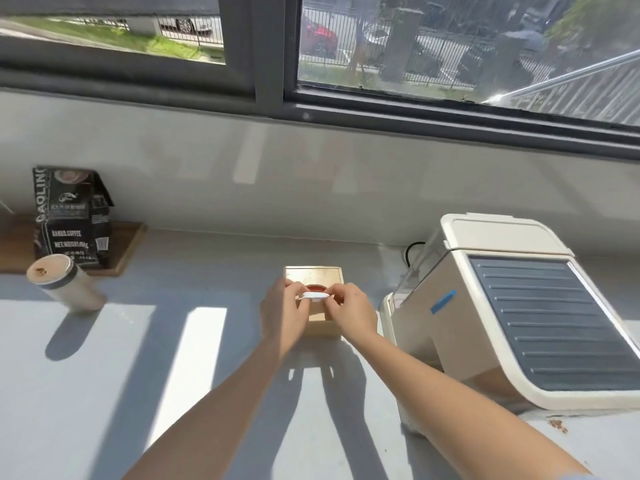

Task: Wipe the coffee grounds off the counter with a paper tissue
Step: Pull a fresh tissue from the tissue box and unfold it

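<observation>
- Hands at centre frame: the left hand [282,308] and the right hand [349,315] are seen meeting over a small wooden tissue box [313,275] on a pale grey counter [173,393].
- A white paper tissue [315,295] is pinched between the fingertips of both hands, just above the round reddish opening in the top of the box; the other fingers are curled loosely and nothing else is held.
- Only a small folded edge of the tissue is shown; the rest is hidden by the fingers.
- Both bare forearms are extended from the lower edge of the frame, with their shadows cast on the counter beneath.
- A cream coffee machine [512,306] with a dark slatted top is placed just to the right of the box, a strip of blue tape [443,301] stuck to its side.
- A small brown patch of coffee grounds [558,425] is seen on the counter at lower right, beside the base of the machine and well apart from the hands.
- At left of frame, a black coffee bag [72,216] is stood on a wooden tray [128,244], with a lidded cup [64,282] in front of it.
- A dark-framed window [270,64] is shown across the top of the frame, with a fence and parked cars visible outside.
</observation>
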### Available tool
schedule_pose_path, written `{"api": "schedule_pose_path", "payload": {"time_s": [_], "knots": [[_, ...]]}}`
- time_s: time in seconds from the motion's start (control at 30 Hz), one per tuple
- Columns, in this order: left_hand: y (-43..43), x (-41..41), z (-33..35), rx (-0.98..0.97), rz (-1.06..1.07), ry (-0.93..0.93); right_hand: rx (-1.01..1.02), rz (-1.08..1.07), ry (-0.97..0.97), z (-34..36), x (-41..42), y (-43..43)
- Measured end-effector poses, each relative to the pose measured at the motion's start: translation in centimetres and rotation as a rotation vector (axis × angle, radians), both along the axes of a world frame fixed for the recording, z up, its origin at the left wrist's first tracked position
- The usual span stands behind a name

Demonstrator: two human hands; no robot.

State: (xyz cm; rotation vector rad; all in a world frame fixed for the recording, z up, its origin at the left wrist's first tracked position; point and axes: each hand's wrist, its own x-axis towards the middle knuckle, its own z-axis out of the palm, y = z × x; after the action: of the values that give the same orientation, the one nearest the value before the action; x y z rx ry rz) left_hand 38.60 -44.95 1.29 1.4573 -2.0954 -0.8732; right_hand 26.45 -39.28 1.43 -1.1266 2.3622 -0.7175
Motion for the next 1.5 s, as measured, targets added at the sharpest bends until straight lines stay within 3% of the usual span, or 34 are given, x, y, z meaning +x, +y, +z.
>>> {"api": "schedule_pose_path", "payload": {"time_s": [0.1, 0.2, 0.4, 0.57, 0.77, 0.83, 1.03, 1.3, 1.5], "knots": [[0.2, 0.2, 0.5, 0.006, 0.038, 0.081, -0.116, -0.064, -0.206, 0.7, -0.3, -0.3], [0.0, 0.3, 2.7, 0.116, 0.067, 0.308, -0.314, -0.048, -0.405, 3.0, -0.6, -0.3], [-1.2, 1.2, 8.9, 0.118, -0.143, 0.484, -0.497, 0.154, -0.447, 8.4, -0.8, 0.5], [-0.1, 2.9, 8.9, 0.076, -0.166, 0.403, -0.226, 0.351, -0.446, 8.3, -0.2, 3.1], [1.3, 4.2, 4.9, 0.320, -0.275, 0.152, 0.133, 0.417, -0.296, 4.8, -0.9, 5.0], [1.4, 4.4, 4.1, 0.272, -0.277, 0.064, 0.119, 0.359, -0.219, 3.9, -1.1, 5.1], [-0.1, 2.9, 2.2, 0.180, -0.127, 0.052, -0.014, 0.094, -0.188, 2.2, -1.3, 3.4], [-3.1, 0.4, 0.7, 0.138, -0.132, -0.059, -0.026, 0.018, -0.174, 0.6, -1.5, 0.0], [-3.0, 0.5, 0.6, 0.124, -0.035, 0.004, -0.060, -0.068, -0.169, 0.4, -1.5, -0.4]]}}
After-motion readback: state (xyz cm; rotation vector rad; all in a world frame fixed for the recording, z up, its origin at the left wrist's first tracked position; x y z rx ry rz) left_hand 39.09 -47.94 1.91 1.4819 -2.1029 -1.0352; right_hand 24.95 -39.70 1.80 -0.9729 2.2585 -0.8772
